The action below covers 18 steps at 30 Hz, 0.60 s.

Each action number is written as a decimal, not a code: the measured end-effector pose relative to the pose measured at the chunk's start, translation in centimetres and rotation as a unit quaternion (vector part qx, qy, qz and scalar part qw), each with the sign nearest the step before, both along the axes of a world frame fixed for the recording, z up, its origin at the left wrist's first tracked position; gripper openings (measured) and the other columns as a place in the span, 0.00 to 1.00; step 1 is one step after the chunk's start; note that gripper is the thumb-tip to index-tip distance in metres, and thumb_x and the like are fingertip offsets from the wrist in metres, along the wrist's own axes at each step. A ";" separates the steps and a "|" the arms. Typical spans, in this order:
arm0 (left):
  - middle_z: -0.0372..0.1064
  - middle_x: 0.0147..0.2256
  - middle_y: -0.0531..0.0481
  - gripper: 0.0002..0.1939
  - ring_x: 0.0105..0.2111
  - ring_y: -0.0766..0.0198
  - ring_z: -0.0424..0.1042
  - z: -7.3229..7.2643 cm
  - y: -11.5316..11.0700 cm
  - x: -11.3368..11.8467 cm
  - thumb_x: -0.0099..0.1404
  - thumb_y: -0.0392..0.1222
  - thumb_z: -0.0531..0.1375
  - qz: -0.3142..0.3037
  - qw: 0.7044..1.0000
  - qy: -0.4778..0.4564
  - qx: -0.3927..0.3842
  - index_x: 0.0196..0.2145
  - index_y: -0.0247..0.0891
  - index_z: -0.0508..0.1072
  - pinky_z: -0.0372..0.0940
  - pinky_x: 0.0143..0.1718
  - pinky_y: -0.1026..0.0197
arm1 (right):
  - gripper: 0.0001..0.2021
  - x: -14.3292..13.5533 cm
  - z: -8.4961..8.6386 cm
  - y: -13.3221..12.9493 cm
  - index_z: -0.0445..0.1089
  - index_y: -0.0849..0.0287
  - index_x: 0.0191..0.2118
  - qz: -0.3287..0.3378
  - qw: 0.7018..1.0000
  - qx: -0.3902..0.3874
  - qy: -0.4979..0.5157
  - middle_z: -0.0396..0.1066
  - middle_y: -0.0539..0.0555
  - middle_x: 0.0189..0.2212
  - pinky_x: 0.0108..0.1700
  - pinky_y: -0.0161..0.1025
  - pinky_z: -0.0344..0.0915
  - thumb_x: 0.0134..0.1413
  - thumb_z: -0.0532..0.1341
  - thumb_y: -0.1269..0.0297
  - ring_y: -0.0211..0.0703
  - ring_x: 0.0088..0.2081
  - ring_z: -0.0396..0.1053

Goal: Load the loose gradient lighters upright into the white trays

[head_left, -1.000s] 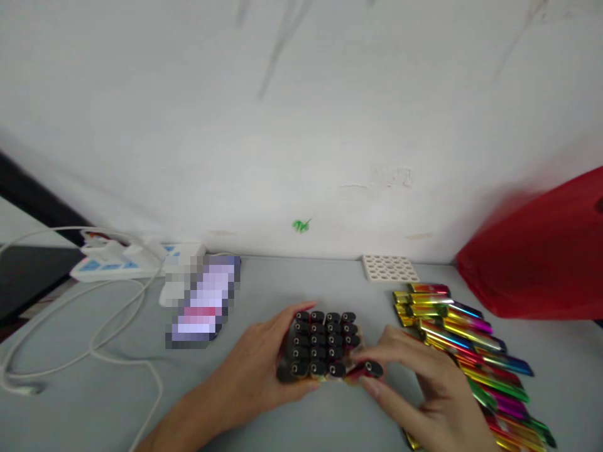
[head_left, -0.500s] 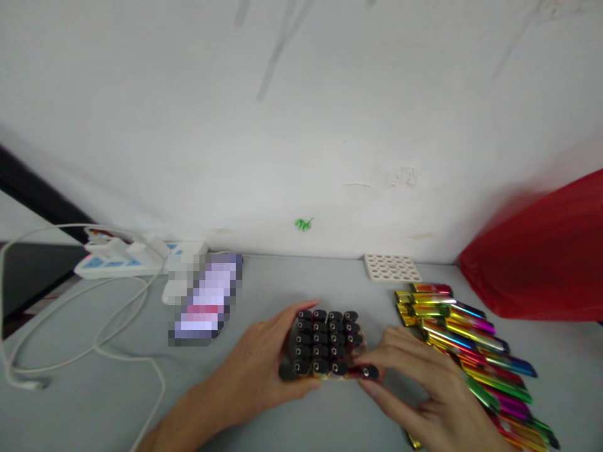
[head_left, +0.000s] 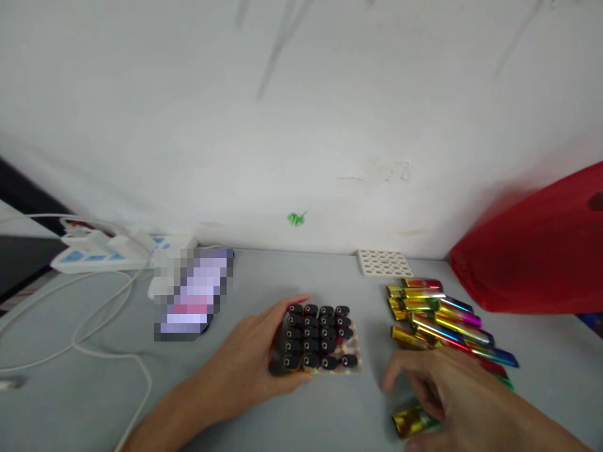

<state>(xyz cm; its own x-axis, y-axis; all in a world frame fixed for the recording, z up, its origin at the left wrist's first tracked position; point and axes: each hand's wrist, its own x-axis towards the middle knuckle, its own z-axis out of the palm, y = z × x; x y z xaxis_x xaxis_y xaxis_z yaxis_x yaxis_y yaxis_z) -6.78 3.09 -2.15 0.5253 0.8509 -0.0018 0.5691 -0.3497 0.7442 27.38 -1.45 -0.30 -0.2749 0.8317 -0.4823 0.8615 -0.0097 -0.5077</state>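
Left hand (head_left: 254, 355) wrapped round the left side of the pale holder (head_left: 353, 349): thumb along the near edge, fingers at the far one, so a firm hold. Holder sits mid-table, just in front of me. Standing in it, black-topped tubes (head_left: 310, 333), upright, long axis vertical, black ends facing up at me. Three complete rows of four, then a row of three, then four again nearest me; I count nineteen. Gap at the right end of that short row, plus a bare strip down the holder's right side, so I'd call it mostly filled, some places left.

Further right, against the wall, white perforated tray (head_left: 385, 263), apart from the rest. Then my right hand (head_left: 450, 386), blurred, fingers curved and parted over a gold-green tube (head_left: 406, 422); can't tell if it's gripped. That one lies flat, long axis roughly left-right, gold end leftward, other end hidden. Loose tubes (head_left: 440, 333) beyond, at least ten unplaced, mostly slanting, right ends nearer me.
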 end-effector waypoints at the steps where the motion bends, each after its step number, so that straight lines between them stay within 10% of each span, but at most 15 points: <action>1: 0.75 0.64 0.53 0.53 0.59 0.46 0.79 0.0 0.0 0.0 0.61 0.43 0.78 0.001 1.000 0.003 0.001 0.74 0.61 0.55 0.73 0.59 0.48 | 0.25 -0.2 0.0 -0.1 0.82 0.50 0.42 0.010 0.999 -0.004 -0.035 0.72 0.45 0.27 0.31 0.38 0.51 0.31 0.78 0.73 0.43 0.29 0.66; 5: 0.75 0.65 0.53 0.54 0.60 0.46 0.78 0.0 0.2 0.0 0.61 0.42 0.78 0.007 1.000 0.005 0.003 0.74 0.61 0.54 0.71 0.61 0.48 | 0.13 -1.2 0.3 0.0 0.81 0.51 0.33 0.034 0.997 -0.005 -0.075 0.74 0.46 0.26 0.32 0.39 0.50 0.37 0.77 0.69 0.44 0.29 0.68; 11: 0.77 0.62 0.51 0.52 0.56 0.46 0.80 0.2 0.1 0.2 0.62 0.41 0.77 0.013 1.000 0.002 -0.009 0.74 0.58 0.56 0.73 0.58 0.50 | 0.13 -3.0 1.2 0.4 0.71 0.54 0.35 -0.066 0.984 0.085 0.143 0.73 0.47 0.28 0.30 0.36 0.57 0.67 0.68 0.52 0.41 0.28 0.68; 18: 0.75 0.65 0.50 0.52 0.61 0.45 0.77 0.2 0.1 0.2 0.61 0.41 0.77 0.001 1.000 -0.004 -0.008 0.74 0.56 0.56 0.71 0.63 0.47 | 0.21 -3.8 1.2 0.5 0.71 0.54 0.46 -0.258 0.823 -0.080 0.500 0.71 0.44 0.20 0.20 0.30 0.56 0.64 0.72 0.41 0.34 0.16 0.63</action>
<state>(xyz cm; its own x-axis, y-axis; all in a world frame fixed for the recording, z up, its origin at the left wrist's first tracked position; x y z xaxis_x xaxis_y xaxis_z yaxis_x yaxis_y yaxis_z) -6.60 3.19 -1.95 0.5237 0.8518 -0.0107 0.5633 -0.3368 0.7545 23.60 -0.93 0.85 -0.2310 0.9103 -0.3436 -0.1251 -0.3780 -0.9173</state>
